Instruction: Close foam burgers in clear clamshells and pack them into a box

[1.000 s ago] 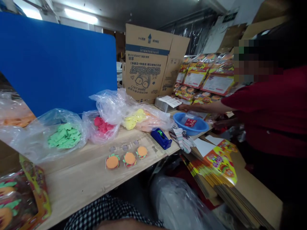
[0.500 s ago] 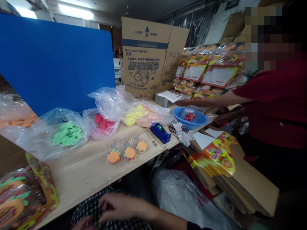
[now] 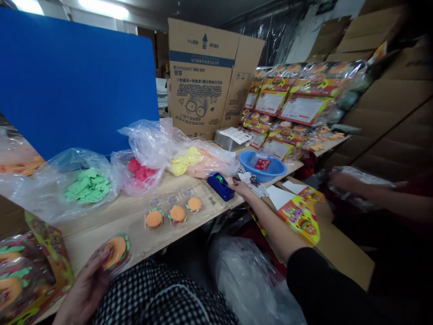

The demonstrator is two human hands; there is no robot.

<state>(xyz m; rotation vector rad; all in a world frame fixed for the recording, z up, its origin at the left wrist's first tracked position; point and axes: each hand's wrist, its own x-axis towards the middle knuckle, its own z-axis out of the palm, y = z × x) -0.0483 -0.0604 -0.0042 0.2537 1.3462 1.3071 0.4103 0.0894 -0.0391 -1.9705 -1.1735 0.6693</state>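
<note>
My left hand (image 3: 84,289) is low at the lower left, above my checked lap, and holds a foam burger piece (image 3: 117,252) in transparent wrapping. My right hand (image 3: 241,188) reaches across the wooden table (image 3: 101,232) and ends at the right end of a blue tape dispenser (image 3: 219,187), with nothing visible in it. Whether the fingers touch the dispenser, I cannot tell. Several similar foam burgers (image 3: 177,215) lie in a row on the table, between my two hands.
Plastic bags of green (image 3: 87,187), pink (image 3: 138,174) and yellow (image 3: 184,161) foam pieces stand along a blue board (image 3: 74,81). A blue basin (image 3: 263,165) sits at the table's end. A co-worker's hand (image 3: 345,182) holds a plastic bag at right.
My hands have come up from my lap. The left now holds a foam burger, and the right arm has stretched out to the tape dispenser. The co-worker's arms have moved away from the basin.
</note>
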